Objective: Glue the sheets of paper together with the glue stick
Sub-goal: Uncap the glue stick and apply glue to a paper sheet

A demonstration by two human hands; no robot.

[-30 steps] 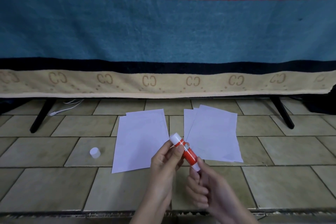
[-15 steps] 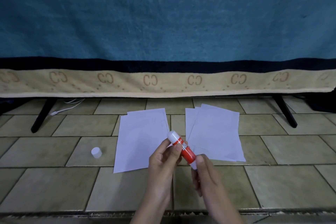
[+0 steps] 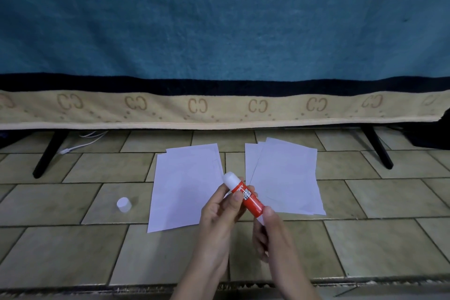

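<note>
Little moved: glue stick [image 3: 246,197], uncapped, remains tilted above the tiled floor [image 3: 60,251]. Left hand [image 3: 222,214] pinches its body; right hand [image 3: 272,234] grips its base. Cap [image 3: 124,204] left of left paper stack [image 3: 185,187]; right paper stack [image 3: 285,178] beyond. Striped blanket [image 3: 219,44] behind.

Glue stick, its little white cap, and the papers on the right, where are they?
glue stick [image 3: 248,198]: head view, on its red label.
white cap [image 3: 124,204]: head view, on its side, standing on the floor tile.
right papers [image 3: 285,175]: head view, middle of the top sheet.
</note>
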